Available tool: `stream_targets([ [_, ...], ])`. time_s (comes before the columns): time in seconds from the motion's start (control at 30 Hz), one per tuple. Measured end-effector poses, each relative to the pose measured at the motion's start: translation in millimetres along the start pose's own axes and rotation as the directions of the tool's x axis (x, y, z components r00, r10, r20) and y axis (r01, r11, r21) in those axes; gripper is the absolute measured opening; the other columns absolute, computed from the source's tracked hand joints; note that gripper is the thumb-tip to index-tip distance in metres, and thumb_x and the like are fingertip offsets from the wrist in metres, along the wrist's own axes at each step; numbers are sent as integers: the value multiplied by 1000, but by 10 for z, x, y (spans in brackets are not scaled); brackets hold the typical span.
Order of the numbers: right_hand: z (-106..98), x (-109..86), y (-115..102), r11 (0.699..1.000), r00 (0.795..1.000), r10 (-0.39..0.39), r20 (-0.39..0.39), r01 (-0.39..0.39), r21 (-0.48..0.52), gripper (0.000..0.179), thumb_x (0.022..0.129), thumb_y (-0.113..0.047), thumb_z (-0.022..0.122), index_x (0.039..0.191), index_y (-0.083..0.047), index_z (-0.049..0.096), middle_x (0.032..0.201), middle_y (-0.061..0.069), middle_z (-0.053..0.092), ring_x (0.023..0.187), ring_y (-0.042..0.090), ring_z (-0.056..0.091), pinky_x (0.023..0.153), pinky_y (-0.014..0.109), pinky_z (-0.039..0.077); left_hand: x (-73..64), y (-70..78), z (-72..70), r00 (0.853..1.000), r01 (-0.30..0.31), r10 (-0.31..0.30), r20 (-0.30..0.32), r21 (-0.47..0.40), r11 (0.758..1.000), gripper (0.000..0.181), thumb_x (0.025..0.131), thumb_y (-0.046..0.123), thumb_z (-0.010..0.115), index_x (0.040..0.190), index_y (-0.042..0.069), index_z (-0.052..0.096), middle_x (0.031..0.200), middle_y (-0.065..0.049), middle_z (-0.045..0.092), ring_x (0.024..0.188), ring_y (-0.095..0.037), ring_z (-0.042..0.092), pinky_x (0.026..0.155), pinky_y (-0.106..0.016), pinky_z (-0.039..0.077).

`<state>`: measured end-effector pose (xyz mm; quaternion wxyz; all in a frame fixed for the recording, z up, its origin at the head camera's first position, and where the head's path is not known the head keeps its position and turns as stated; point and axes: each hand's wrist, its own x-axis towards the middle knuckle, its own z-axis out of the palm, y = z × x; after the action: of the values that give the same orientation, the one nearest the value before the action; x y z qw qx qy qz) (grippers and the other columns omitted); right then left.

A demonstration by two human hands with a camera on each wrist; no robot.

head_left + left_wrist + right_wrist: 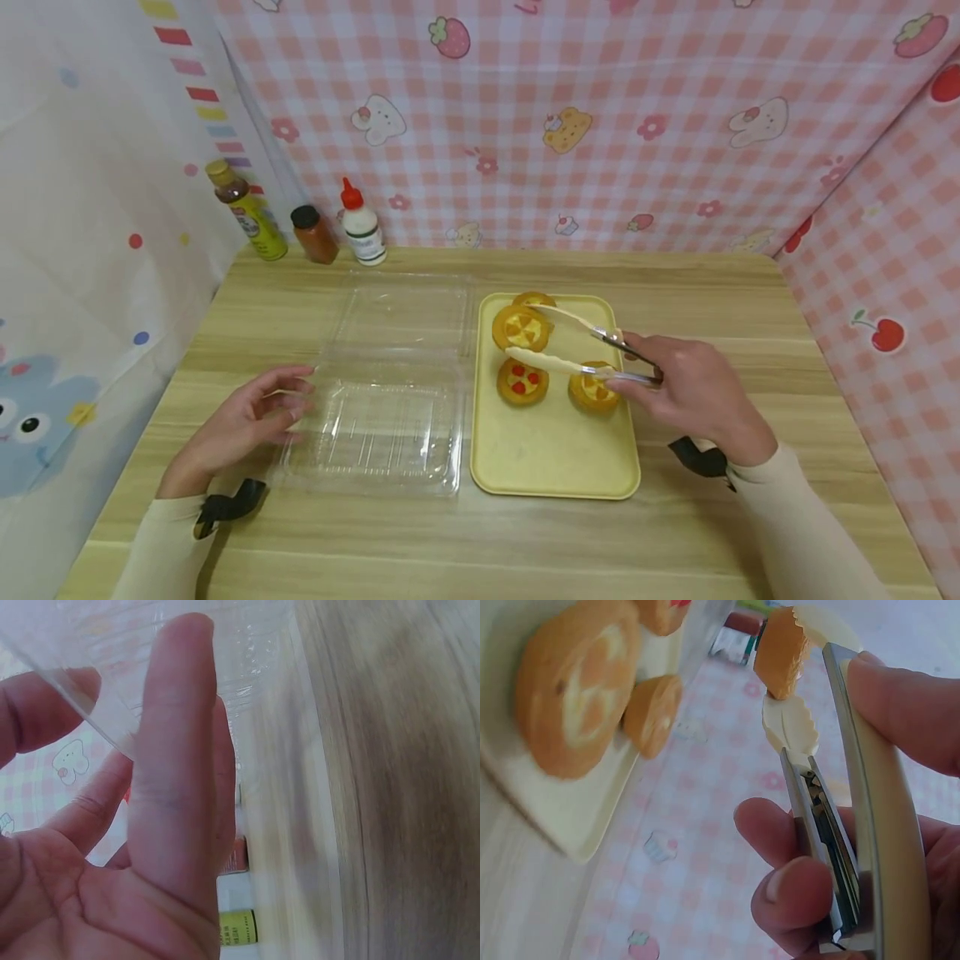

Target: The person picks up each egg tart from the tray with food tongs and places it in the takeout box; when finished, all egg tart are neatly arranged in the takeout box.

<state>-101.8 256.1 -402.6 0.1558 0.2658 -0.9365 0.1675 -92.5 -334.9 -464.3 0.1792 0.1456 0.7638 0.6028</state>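
Note:
My right hand (pixel 693 392) grips a pair of metal tongs (pixel 630 372) with cream tips. Between the tips is an egg tart (pixel 780 656) with orange pieces on yellow filling, held above a pale yellow tray (pixel 555 467). On the tray lie a tart with red dots (pixel 522 382), another orange-topped tart (pixel 592 390) and a partly hidden tart (pixel 534 299) at the back. My left hand (pixel 251 417), fingers loosely bent and spread, is at the left rim of a clear plastic box (pixel 382 433); in the left wrist view its fingers lie on both sides of the rim.
The box's lid (pixel 405 312) lies folded back behind it. At the back left stand a yellow-labelled bottle (pixel 258 223), an orange-red jar (pixel 315 237) with a black cap, and a white squeeze bottle (pixel 363 232) with a red nozzle. A checked cloth (pixel 600 183) hangs behind the wooden table.

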Motion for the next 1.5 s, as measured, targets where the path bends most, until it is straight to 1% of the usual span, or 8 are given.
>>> stream_targets([
  [0.2,59,133,-175,1000,998,-11,56,10,27,59,85,-43,87,129,-5,76,83,0,72,60,8,48,57,28,44,18,25,13,1000,10,-10,-10,21,1000,51,108,3,56,156,0,39,134,-7,55,112,-13,67,79,-42,67],
  [0.37,124,268,-341,998,994,-50,99,46,40,65,88,-51,83,133,-5,73,101,7,80,74,17,70,68,39,60,22,27,15,1000,16,-14,-25,57,998,50,109,5,56,156,-1,40,133,-6,56,111,-13,67,77,-43,67],
  [0.47,171,350,-446,996,990,-76,119,70,57,66,89,-53,81,134,-5,72,110,9,80,84,20,76,74,43,63,27,29,18,999,23,-21,-33,67,997,50,109,6,57,155,-1,41,132,-6,56,110,-13,68,77,-43,67],
  [0.63,276,506,-604,991,983,-118,139,107,84,65,89,-52,82,134,-7,72,111,7,80,86,18,76,73,42,63,34,50,36,998,38,-35,-44,72,997,49,109,9,58,155,-1,41,132,-7,56,110,-13,68,77,-43,67],
  [0.87,491,730,-844,986,964,-159,213,146,78,62,91,-55,79,135,-11,72,102,0,79,75,10,68,65,36,60,19,56,32,997,57,-54,-46,74,996,50,109,9,58,154,-2,40,132,-9,55,109,-13,68,77,-43,67],
  [1.07,712,852,-991,981,953,-191,236,177,80,64,92,-60,75,137,-14,71,108,0,80,80,9,71,63,32,59,60,62,5,997,67,-65,-29,74,995,51,110,11,58,155,-1,40,132,-13,54,108,-17,68,78,-42,67],
  [1.23,825,931,-1094,978,945,-209,250,201,55,67,93,-62,73,140,-13,69,119,2,79,94,14,76,70,34,62,75,69,-9,998,64,-62,-21,73,995,50,110,10,57,155,-1,39,133,-14,54,108,-17,68,77,-42,67],
  [1.5,857,957,-1293,966,923,-256,288,256,40,64,93,-62,72,137,-15,70,121,1,74,79,15,70,60,33,59,59,64,-13,997,68,-66,-26,78,995,50,109,10,58,155,0,40,134,-15,53,108,-14,68,76,-41,67],
])
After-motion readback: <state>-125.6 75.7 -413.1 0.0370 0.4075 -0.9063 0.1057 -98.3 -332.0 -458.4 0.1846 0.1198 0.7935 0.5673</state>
